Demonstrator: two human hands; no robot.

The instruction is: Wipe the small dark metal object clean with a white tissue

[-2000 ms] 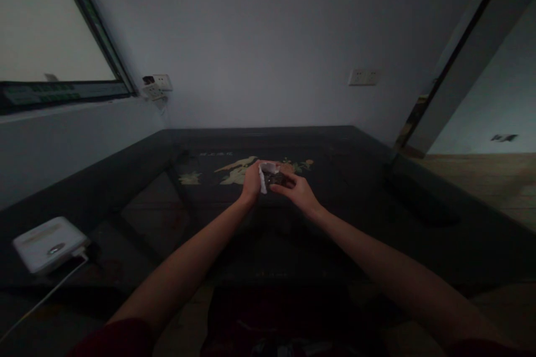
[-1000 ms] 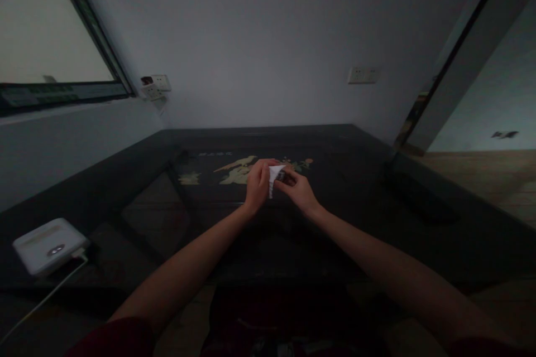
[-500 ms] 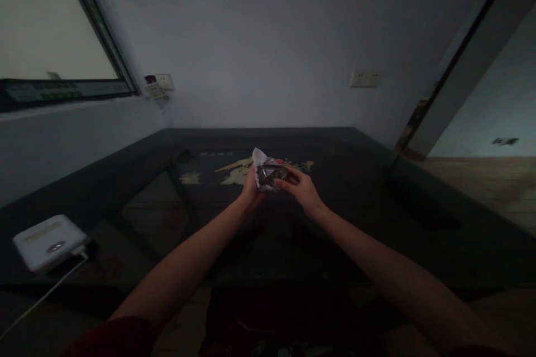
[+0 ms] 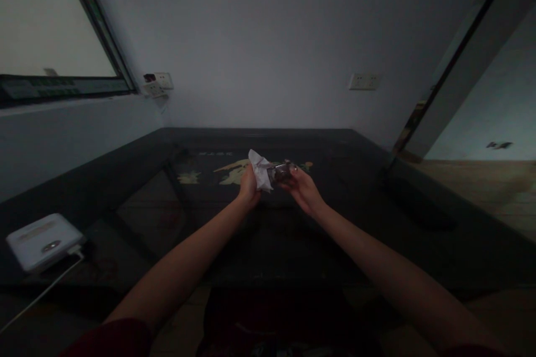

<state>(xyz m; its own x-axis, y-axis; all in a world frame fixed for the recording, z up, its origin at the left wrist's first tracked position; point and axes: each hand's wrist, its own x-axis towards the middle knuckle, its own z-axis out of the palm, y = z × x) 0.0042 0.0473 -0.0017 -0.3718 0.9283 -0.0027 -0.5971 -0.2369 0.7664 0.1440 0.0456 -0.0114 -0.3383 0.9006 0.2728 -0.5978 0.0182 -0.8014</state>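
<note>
Both arms reach out over a dark glass table (image 4: 360,201) in dim light. My left hand (image 4: 248,187) is closed around a crumpled white tissue (image 4: 259,170), which sticks up above the fingers. My right hand (image 4: 304,187) is closed on a small dark glossy object (image 4: 282,172) that I cannot name, held against the tissue. The two hands almost touch, a little above the tabletop.
A white device (image 4: 42,241) with a white cable lies at the table's near left. Wall sockets (image 4: 157,85) sit by a window at the left, another socket (image 4: 365,81) on the back wall. A pale printed picture (image 4: 234,172) shows under the glass. A doorway opens at right.
The tissue has been rubbed and turned over the dark object; it now sticks up from my left hand and the object shows further right. Both hands stayed at the same spot.
</note>
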